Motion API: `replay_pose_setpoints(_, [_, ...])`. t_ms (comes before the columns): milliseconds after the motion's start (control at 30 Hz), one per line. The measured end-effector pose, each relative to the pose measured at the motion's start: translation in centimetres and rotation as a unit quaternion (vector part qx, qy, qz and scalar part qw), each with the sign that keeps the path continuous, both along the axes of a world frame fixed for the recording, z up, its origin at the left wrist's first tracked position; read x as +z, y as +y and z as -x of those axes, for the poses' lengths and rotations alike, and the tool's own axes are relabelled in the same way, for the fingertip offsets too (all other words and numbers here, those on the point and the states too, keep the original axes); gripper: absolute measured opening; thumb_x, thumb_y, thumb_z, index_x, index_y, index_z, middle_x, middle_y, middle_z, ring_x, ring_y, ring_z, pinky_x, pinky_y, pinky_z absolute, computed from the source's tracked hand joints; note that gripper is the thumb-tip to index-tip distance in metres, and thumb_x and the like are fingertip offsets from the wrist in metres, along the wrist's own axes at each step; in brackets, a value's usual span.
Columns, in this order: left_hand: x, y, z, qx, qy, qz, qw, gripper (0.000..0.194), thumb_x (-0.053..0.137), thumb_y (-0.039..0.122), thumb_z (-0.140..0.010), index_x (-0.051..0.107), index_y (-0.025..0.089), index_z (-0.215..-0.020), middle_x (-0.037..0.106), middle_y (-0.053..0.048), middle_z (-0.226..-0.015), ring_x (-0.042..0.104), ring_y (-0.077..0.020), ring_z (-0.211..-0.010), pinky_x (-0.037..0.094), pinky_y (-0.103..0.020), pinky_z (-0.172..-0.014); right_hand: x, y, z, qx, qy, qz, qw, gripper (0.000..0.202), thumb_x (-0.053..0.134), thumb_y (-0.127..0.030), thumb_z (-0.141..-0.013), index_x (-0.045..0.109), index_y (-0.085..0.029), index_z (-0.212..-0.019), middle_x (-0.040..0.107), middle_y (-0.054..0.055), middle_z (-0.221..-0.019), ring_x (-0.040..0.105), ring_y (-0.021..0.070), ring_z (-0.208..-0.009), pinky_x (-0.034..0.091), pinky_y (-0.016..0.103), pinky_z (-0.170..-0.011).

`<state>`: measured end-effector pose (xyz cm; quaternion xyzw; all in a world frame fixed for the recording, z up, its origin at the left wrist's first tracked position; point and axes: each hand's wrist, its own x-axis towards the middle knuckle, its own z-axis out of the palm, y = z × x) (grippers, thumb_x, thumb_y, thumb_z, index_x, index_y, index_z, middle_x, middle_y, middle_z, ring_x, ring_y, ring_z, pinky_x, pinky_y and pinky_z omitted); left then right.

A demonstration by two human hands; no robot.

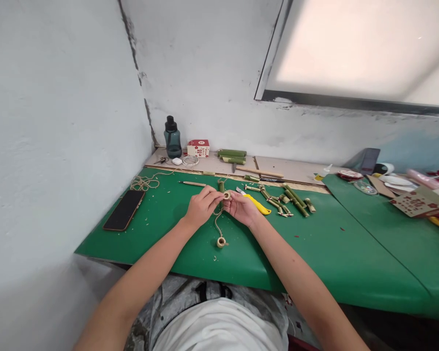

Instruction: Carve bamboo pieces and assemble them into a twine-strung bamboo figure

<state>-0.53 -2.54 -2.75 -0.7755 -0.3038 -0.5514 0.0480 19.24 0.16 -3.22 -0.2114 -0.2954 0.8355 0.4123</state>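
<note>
Over the green mat, my left hand and my right hand meet at a small bamboo ring. The fingertips of both hands pinch it from either side. A twine cord hangs down from between the hands to a second bamboo ring, which lies on the mat nearer to me. Just beyond my fingers stands a green bamboo piece, partly hidden by them. A yellow-handled cutter lies right beside my right hand.
A phone and coiled twine lie left on the green mat. Joined bamboo pieces lie to the right. Along the wall are a bottle, a small box, bamboo tubes and a hammer.
</note>
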Motion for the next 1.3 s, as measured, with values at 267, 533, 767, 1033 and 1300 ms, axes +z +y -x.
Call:
replay_pose_setpoints(267, [0.47,-0.39,-0.23,-0.003,-0.059,0.017,0.998,0.006,0.061,0.023,-0.097,0.065,0.019,-0.101,0.066,-0.003,-0.089,0.053,-0.0077,-0.060,0.044,-0.021,-0.057,0.18,0.05,0.10,-0.011,-0.017,-0.011,1.000,0.020,0.082,-0.021,-0.078,0.067,-0.016,-0.090,0.069,-0.001,-0.083,0.059,0.0080,-0.070,0.051,0.021,-0.067])
replay_pose_setpoints(533, [0.06,-0.14,-0.04,-0.001,-0.036,0.012,0.999,0.011,0.059,0.021,-0.098,0.070,0.021,-0.100,0.070,-0.004,-0.097,0.059,-0.0073,-0.065,0.047,-0.020,-0.060,-0.07,0.35,-0.01,-0.013,-0.038,0.008,0.999,0.016,0.077,-0.020,-0.080,0.067,-0.016,-0.092,0.070,-0.001,-0.081,0.061,0.0086,-0.070,0.052,0.021,-0.068])
replay_pose_setpoints(767, [0.13,-0.17,-0.05,0.008,-0.031,0.022,0.999,0.013,0.057,0.021,-0.098,0.070,0.021,-0.100,0.073,-0.005,-0.098,0.065,-0.0084,-0.071,0.050,-0.020,-0.064,0.06,0.34,0.07,-0.021,-0.052,0.016,0.998,0.009,0.071,-0.020,-0.085,0.066,-0.019,-0.091,0.070,-0.001,-0.079,0.061,0.0094,-0.068,0.053,0.022,-0.067])
replay_pose_setpoints(1033, [0.27,-0.11,-0.10,0.031,-0.021,0.019,0.999,0.012,0.056,0.020,-0.098,0.068,0.020,-0.101,0.075,-0.005,-0.096,0.070,-0.0104,-0.076,0.054,-0.022,-0.068,0.24,0.24,0.20,-0.028,-0.058,0.027,0.998,0.008,0.073,-0.019,-0.083,0.066,-0.019,-0.088,0.070,-0.001,-0.078,0.061,0.0100,-0.067,0.053,0.022,-0.065])
replay_pose_setpoints(1300, [0.57,-0.12,-0.01,0.055,-0.020,0.001,0.998,0.011,0.058,0.018,-0.096,0.068,0.020,-0.100,0.074,-0.003,-0.093,0.070,-0.0106,-0.075,0.052,-0.022,-0.067,0.14,0.22,0.34,-0.034,-0.071,0.006,0.997,0.011,0.075,-0.020,-0.082,0.068,-0.017,-0.091,0.073,0.000,-0.081,0.064,0.0093,-0.069,0.053,0.022,-0.068])
